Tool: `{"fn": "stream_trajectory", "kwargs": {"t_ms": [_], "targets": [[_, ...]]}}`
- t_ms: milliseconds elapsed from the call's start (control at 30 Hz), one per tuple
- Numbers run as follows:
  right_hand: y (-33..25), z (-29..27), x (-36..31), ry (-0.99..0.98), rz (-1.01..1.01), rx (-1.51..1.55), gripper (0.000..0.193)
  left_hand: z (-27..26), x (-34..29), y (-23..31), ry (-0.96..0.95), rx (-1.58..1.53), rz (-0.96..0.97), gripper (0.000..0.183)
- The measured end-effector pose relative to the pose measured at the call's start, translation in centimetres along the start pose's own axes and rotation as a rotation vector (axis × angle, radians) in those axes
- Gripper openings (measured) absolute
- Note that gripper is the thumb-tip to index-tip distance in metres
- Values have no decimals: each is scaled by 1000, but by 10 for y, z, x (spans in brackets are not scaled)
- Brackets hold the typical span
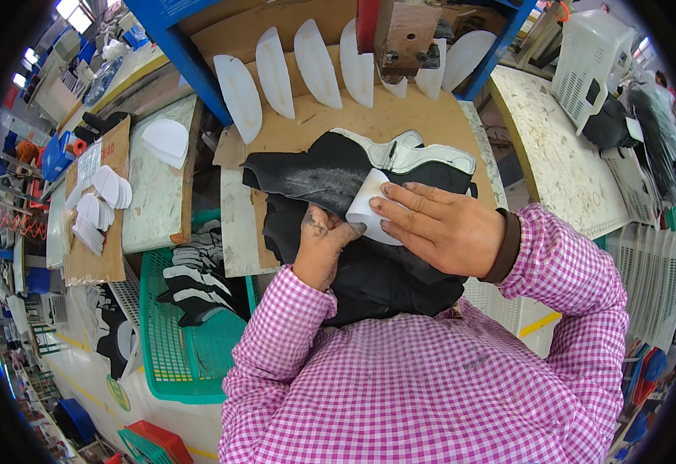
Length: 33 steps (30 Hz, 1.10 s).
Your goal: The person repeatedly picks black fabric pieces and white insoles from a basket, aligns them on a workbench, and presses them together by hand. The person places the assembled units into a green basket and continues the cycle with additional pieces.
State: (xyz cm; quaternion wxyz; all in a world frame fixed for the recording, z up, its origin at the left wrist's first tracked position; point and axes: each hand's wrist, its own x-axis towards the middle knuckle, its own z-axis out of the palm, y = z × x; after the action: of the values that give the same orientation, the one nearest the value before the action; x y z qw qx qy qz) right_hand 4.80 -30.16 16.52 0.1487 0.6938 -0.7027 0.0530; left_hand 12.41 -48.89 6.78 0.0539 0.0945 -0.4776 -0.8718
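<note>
My left hand [324,241] pinches the edge of a black shoe upper [315,174], its thumb reaching to a white curved stiffener piece [366,193]. The stiffener lies bent over the black material. From the right, my right hand [446,228] lies on that white piece with its fingers stretched out flat; its thumb is hidden. A grey worn-looking patch marks the black surface left of the stiffener. White-edged shaping [430,158] runs along the upper's far side. More black material hangs toward my lap below both hands.
Several white half-moon pieces [318,66] stand on the cardboard-covered board [299,131] ahead, under a metal machine head [406,39] in a blue frame [187,62]. A green basket [187,371] of black-and-white pieces stands left. Pale tables [558,155] flank me, with white cutouts [112,188] leftward.
</note>
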Motion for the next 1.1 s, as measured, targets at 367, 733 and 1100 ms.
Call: {"fn": "stream_trajectory", "kwargs": {"t_ms": [367,733,1100], "targets": [[7,13,24,-93,51,-17,33,-1,22,-2,-107,533,153,38],[9,23,41,-112,47,-29,30,-6,28,-14,-61,1015,530,19],[46,-52,-16,-25,215,529,95,-23,16,11,283,-49,51,30]]}}
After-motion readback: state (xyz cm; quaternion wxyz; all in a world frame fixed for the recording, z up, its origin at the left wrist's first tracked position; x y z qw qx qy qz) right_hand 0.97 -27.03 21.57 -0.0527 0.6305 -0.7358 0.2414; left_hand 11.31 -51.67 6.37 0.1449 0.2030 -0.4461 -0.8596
